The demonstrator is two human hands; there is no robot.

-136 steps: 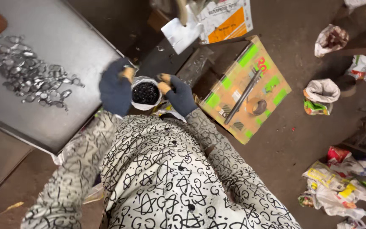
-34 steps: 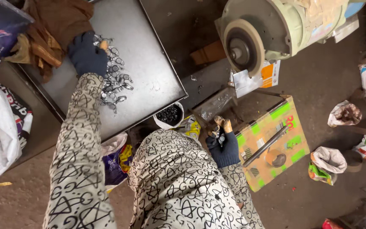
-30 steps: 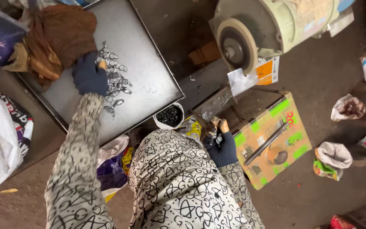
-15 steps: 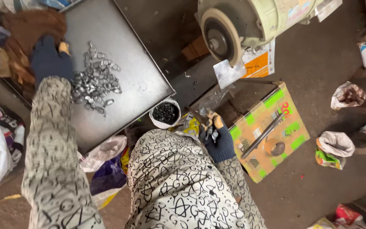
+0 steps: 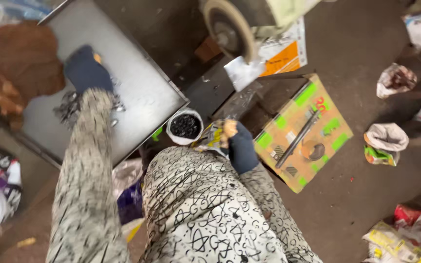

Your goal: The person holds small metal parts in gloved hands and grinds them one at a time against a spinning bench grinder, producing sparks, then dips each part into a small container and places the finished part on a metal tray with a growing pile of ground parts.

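Dark, gritty workshop floor fills the right half of the view, strewn with crumpled bags and wrappers, while a grey metal tray (image 5: 137, 92) takes up the upper left, set at a slant so its long edges run from upper left to lower right. Its near right corner ends just above a small white cup of dark bits (image 5: 185, 127), which stands between the tray and the person's lap. Most of the tray's right half is bare; its left edge is crowded by a brown rag (image 5: 20, 68).

Left hand (image 5: 86, 72), in a dark glove, lies palm down on the tray at the top of a loose heap of small shiny metal pieces (image 5: 71, 107). That heap trails down-left from the glove and is partly hidden by the patterned sleeve. Whether the fingers close on any piece cannot be told.

Right hand (image 5: 237, 143), also gloved, rests by the knee, fingers curled round a crumpled printed wrapper (image 5: 210, 139), just beside the cup.

Right of it lies a flat cardboard box (image 5: 308, 131) with green patches, a metal rod (image 5: 298, 139) on it running diagonally from upper right to lower left. A grinding wheel (image 5: 230, 29) hangs over the top edge.
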